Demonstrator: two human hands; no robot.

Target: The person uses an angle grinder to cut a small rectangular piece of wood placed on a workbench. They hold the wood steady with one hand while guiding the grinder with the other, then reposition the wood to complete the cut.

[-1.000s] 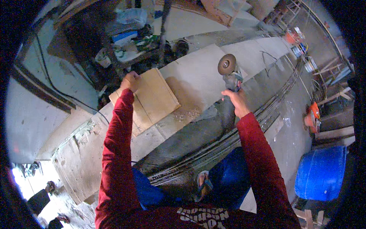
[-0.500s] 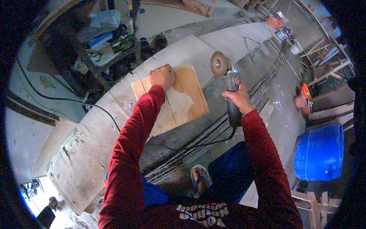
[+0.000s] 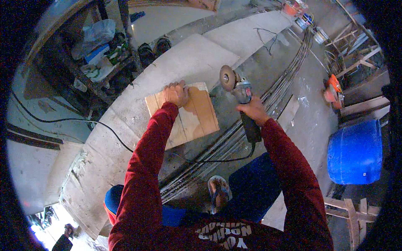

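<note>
Pinning the wooden board (image 3: 184, 117) flat on the pale counter (image 3: 125, 138) with the left hand (image 3: 176, 94) clamped at its twelve o'clock edge, the right hand (image 3: 251, 111) should keep its firm wrap on the angle grinder (image 3: 240, 98), whose disc seems just clear at three o'clock.
</note>
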